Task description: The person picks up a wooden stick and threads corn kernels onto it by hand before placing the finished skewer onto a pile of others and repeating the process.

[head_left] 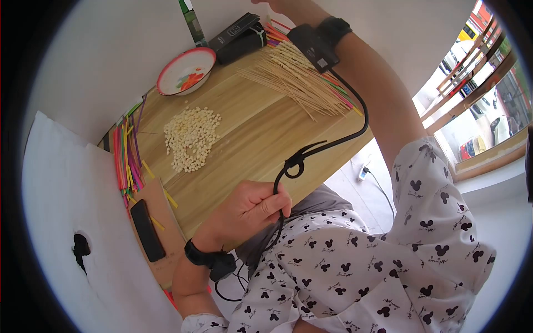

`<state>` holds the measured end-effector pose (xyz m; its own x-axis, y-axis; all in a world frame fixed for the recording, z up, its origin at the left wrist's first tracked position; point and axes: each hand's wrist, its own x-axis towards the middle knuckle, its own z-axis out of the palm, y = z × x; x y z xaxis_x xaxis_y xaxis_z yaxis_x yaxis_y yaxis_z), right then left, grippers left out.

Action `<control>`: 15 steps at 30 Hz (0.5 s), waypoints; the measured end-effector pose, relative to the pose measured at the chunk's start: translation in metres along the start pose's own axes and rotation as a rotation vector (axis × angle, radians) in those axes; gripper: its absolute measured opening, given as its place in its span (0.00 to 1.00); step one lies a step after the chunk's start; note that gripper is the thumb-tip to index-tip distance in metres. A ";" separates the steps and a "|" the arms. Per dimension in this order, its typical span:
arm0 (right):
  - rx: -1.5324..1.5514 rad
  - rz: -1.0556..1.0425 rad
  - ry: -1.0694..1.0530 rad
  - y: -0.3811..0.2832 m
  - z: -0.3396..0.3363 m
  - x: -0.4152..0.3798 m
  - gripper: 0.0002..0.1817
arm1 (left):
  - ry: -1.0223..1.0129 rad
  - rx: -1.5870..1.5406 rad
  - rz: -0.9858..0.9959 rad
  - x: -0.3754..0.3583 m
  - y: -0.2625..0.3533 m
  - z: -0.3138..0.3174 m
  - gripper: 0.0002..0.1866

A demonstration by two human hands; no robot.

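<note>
Head view: left grip (249, 208) pinches black cable (344, 139) beside table (250, 141) edge, bare room at twelve o'clock; right grip (288, 5), cropped: cannot tell.

A single wide view from the wearer's head, facing forward and down
It looks from close above the patterned shirt (355, 277), which fills the lower right; the table (244, 139), farther off, slants across the middle, the top edge crops the right hand (293, 6), and a window (494, 155) shows at the upper right, within dark curved borders
</note>
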<state>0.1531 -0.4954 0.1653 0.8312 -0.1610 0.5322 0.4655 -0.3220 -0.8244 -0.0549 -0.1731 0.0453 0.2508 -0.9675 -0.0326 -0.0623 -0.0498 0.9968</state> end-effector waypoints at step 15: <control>0.495 0.410 0.154 0.086 0.102 -0.105 0.08 | 0.312 -0.476 0.552 0.155 0.121 0.020 0.20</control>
<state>0.1365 -0.4109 0.0187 0.9349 -0.3226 0.1476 0.2361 0.2551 -0.9376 -0.0433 -0.3341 0.1596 0.5674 -0.7037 0.4276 0.1458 0.5970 0.7889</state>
